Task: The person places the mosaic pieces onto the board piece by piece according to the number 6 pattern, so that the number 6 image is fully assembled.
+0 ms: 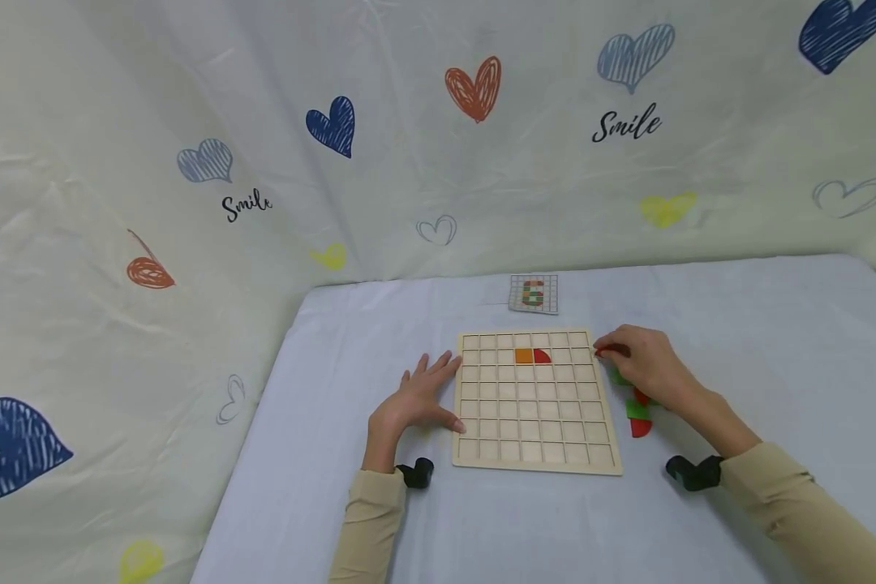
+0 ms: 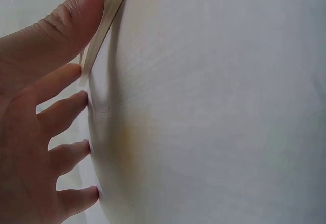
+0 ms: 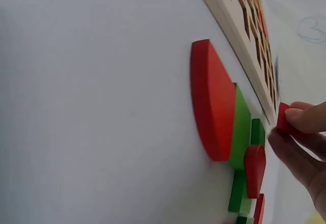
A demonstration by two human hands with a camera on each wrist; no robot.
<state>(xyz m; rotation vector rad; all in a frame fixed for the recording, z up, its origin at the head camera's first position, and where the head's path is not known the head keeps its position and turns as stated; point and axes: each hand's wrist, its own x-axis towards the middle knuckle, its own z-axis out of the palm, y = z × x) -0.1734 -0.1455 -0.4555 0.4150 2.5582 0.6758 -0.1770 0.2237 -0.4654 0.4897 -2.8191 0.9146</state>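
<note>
Two pieces, an orange square [image 1: 524, 356] and a red quarter-circle [image 1: 542, 356], sit in the wooden grid board [image 1: 529, 391] at lower centre. The left hand [image 1: 418, 399] touches its left edge, fingers spread; right of centre, the right hand [image 1: 651, 358] pinches a small red piece [image 3: 282, 116] near loose red and green pieces [image 1: 638, 410] on the worktop [image 1: 533, 519].

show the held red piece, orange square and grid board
Held red piece [image 3: 281, 118]: right wrist view, its exposed side
Orange square [image 1: 524, 356]: head view, top face
Grid board [image 1: 536, 467]: head view, near rim
</note>
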